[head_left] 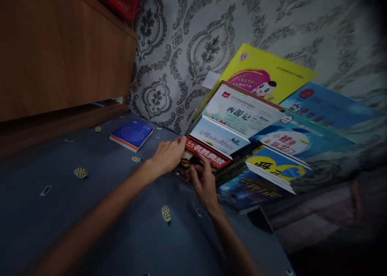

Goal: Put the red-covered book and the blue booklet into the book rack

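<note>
A book with a red title band and dark cover [213,155] leans at the front of the left stack of books. At its upper left edge is my left hand [169,155], with the fingers closed on the side of that book. My right hand [204,185] rests against the lower part of the cover, its thumb and index finger apart and the others bent. Directly behind stand a light blue book [214,135], a white and teal book [242,111] and a tall yellow book [281,72].
To the right leans a second row, including a dark blue book [256,187], a yellow and blue book [281,165] and a teal book [311,137]. A small blue book [132,134] lies flat on the patterned cloth [121,211]. A wooden cabinet [66,50] and a red basket [119,0] are at the left.
</note>
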The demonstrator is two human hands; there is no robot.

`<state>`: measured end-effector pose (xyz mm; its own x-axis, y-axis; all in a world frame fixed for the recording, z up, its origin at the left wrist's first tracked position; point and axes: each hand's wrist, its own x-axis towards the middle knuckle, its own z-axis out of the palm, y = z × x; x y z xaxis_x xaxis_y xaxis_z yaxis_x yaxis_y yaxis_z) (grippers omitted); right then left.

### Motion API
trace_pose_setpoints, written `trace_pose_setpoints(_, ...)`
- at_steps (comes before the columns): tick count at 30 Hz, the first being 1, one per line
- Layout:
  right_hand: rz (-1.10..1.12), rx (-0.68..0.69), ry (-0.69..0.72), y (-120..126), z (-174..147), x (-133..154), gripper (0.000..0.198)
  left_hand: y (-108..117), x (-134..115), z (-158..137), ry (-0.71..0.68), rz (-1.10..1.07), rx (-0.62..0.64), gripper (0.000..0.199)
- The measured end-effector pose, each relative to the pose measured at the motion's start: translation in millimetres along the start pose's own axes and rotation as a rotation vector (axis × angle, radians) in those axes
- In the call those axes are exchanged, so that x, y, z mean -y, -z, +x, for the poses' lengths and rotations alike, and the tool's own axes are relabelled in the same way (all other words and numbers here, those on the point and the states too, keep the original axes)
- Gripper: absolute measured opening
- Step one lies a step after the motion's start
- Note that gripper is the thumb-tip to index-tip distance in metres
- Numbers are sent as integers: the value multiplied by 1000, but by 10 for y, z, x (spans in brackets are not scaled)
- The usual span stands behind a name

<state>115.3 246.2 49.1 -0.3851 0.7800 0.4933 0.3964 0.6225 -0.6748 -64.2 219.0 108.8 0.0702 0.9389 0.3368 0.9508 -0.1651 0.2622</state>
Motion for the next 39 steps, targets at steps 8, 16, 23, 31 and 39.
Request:
trace_pose_setpoints(8, -4, -5, -55, -25, -42, -54, 59, -84, -67, -23, 11, 61, -33, 43)
trace_pose_setpoints(16, 17, -106, -91, 74, -82, -77, 50, -36, -84, -33, 28, 78, -8, 49)
trace_pose_setpoints(23, -39, -341, -211, 178, -335, -241, 41, -73, -79, -26, 30, 76, -1, 53)
trace_pose_setpoints(31, -5, -165, -362, 171, -517, -445, 69, -76, -85, -20, 38, 89, 12, 53)
trace_pose_setpoints(39, 21, -141, -404, 129, -565, -461, 68, -50, -88, -14, 43, 69, 21, 49)
